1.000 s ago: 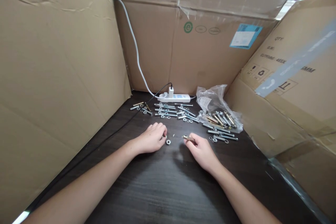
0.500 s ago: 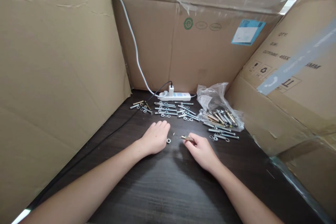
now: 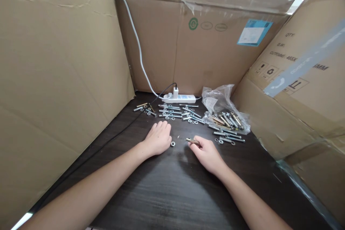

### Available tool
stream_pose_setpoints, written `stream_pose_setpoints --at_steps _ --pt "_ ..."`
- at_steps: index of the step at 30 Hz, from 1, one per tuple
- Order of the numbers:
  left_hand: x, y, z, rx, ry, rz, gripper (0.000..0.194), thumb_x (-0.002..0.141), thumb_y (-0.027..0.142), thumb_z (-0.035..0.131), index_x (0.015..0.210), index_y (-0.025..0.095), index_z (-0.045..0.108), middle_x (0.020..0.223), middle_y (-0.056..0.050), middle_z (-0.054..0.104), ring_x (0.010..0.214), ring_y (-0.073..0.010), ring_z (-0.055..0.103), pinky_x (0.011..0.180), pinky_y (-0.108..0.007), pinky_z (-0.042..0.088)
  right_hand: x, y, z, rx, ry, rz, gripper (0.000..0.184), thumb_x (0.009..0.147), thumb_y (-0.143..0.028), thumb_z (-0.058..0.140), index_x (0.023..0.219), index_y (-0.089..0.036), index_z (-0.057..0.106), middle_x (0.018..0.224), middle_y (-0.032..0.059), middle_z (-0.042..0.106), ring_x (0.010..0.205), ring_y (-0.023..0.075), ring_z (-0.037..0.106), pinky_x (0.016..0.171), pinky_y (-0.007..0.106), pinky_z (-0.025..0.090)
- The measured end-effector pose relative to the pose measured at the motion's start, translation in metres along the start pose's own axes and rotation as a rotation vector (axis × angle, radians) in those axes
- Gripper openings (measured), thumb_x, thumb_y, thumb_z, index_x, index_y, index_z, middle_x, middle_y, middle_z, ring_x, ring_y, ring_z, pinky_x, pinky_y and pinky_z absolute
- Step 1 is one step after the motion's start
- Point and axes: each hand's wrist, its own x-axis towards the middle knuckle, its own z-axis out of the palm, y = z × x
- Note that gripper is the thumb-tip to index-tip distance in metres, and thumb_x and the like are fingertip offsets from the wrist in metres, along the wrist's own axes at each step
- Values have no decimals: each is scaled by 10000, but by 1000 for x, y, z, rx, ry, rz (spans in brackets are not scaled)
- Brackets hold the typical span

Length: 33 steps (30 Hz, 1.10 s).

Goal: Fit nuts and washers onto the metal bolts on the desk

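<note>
My right hand [image 3: 207,152] grips a brass-coloured expansion bolt [image 3: 192,141] between thumb and fingers, its tip pointing left just above the dark table. To the left, my left hand [image 3: 159,138] rests knuckles up with its fingers curled under. Whatever those fingers hold, if anything, is hidden. A small hex nut [image 3: 173,144] lies on the table right beside the left hand, apart from it, in the gap between both hands. Farther back lie rows of silver bolts with nuts and washers [image 3: 170,111].
A clear plastic bag [image 3: 229,111] with several expansion bolts sits at the back right, more bolts [image 3: 229,136] in front of it. A white power strip [image 3: 185,99] stands at the back. A black cable [image 3: 118,134] crosses the left side. Cardboard boxes [image 3: 210,57] wall in the table.
My left hand has shifted slightly left, so a small gap now shows between it and the nut. My right hand keeps the bolt in nearly the same spot.
</note>
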Motion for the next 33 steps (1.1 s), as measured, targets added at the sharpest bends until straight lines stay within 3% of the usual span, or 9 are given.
stream_pose_setpoints --at_steps 16,25,29,33 --pt "-2 -3 0 22 2 -26 60 808 207 398 836 179 444 972 -98 515 925 -250 458 827 -411 369 0 1 -2 4 -16 18 322 820 -375 469 576 -206 344 516 -57 365 520 110 344 502 234 234" --pt "-9 -12 -8 -100 -35 101 132 778 105 386 863 192 436 917 -49 527 858 -206 483 779 -354 386 0 -2 -3 10 -30 39 307 812 -358 478 578 -206 349 515 -54 374 525 114 352 513 235 237" --pt "-11 -18 -13 -160 -42 120 134 841 171 409 960 199 463 969 -44 526 886 -199 503 798 -343 400 0 -2 -4 -9 -47 42 296 816 -352 474 585 -207 360 515 -55 382 522 115 358 514 234 238" --pt "-10 -21 -12 -174 -46 136 93 882 212 407 931 191 483 961 -49 527 866 -187 515 778 -321 415 -1 -3 -4 -22 -52 40 294 818 -348 473 587 -206 360 521 -52 390 522 115 359 516 237 239"
